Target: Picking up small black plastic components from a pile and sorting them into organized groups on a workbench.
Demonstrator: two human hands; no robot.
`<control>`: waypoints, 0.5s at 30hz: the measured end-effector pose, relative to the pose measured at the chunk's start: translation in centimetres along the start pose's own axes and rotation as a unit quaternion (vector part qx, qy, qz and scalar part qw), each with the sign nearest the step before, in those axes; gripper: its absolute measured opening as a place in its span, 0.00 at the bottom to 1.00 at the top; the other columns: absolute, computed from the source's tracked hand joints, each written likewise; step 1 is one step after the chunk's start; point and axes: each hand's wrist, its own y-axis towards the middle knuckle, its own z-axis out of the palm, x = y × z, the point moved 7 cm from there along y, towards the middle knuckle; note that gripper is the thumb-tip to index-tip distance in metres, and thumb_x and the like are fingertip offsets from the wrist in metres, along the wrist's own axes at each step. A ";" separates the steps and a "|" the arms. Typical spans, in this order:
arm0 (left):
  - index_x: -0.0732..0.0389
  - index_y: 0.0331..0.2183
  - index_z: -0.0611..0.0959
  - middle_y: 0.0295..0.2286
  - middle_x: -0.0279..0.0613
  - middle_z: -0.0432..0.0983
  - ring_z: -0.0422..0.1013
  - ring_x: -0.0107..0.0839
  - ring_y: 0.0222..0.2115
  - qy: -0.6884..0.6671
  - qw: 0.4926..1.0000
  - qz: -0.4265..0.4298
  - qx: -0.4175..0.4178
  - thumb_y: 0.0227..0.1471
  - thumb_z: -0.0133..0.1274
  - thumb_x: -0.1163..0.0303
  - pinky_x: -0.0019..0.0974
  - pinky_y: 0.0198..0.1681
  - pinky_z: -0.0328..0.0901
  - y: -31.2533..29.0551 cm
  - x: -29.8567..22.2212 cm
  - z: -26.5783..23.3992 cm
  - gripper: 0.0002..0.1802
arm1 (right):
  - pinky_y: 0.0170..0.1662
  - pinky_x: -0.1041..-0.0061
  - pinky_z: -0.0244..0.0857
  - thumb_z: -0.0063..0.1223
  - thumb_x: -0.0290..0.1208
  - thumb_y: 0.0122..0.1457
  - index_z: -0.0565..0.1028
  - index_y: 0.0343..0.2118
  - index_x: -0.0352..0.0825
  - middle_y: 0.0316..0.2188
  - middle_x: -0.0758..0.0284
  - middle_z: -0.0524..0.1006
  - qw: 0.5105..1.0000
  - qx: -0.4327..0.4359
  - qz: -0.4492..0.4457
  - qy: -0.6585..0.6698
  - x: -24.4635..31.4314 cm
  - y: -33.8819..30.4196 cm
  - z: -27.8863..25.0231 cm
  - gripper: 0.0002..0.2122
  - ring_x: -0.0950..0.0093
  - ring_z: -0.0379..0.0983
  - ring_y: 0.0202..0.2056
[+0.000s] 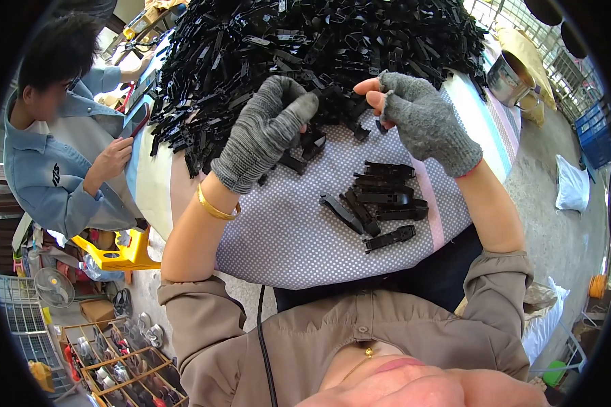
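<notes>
Both my hands wear grey knit gloves with some fingertips bare. My left hand [268,129] is closed at the near edge of a big heap of black plastic parts [305,47], and a dark plastic part [328,93] juts from its fingertips. Facing it across a small gap, my right hand [428,119] has its fingers curled, thumb and forefinger close together. What they hold, if anything, I cannot make out. Between and below the hands lie loose dark pieces. Nearer me, several long black parts [387,197] form a small separate group on the dotted tablecloth [285,237].
At the left, another person [68,149] in a light blue jacket holds a phone [137,119]. A yellow plastic stool [125,251] stands below. A metal bucket [510,78] sits beyond the heap's right side. Wooden racks [125,370] and a fan [54,287] occupy the lower left.
</notes>
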 end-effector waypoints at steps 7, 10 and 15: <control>0.62 0.43 0.74 0.26 0.34 0.74 0.70 0.20 0.27 -0.194 0.979 -0.037 0.059 0.50 0.54 0.65 0.22 0.28 0.66 -0.7 0.9 2.8 0.18 | 0.28 0.85 0.62 0.52 0.44 0.56 0.75 0.42 0.34 0.19 0.75 0.69 0.997 0.010 -0.015 0.080 0.8 -0.5 0.3 0.18 0.86 0.64 0.22; 0.63 0.47 0.72 0.28 0.35 0.75 0.72 0.22 0.29 -0.185 0.976 -0.009 0.115 0.48 0.55 0.69 0.22 0.29 0.67 -0.5 1.2 3.7 0.23 | 0.27 0.86 0.62 0.54 0.44 0.54 0.75 0.40 0.32 0.20 0.74 0.70 0.989 0.014 0.049 0.136 -0.4 -0.3 0.3 0.19 0.86 0.65 0.22; 0.65 0.44 0.75 0.27 0.37 0.76 0.69 0.18 0.21 -0.113 0.987 0.008 0.112 0.50 0.54 0.66 0.20 0.22 0.65 -0.6 1.6 3.8 0.20 | 0.24 0.87 0.63 0.56 0.42 0.53 0.75 0.33 0.31 0.19 0.71 0.71 0.980 -0.023 0.121 0.153 -2.0 -0.3 -0.2 0.16 0.86 0.67 0.20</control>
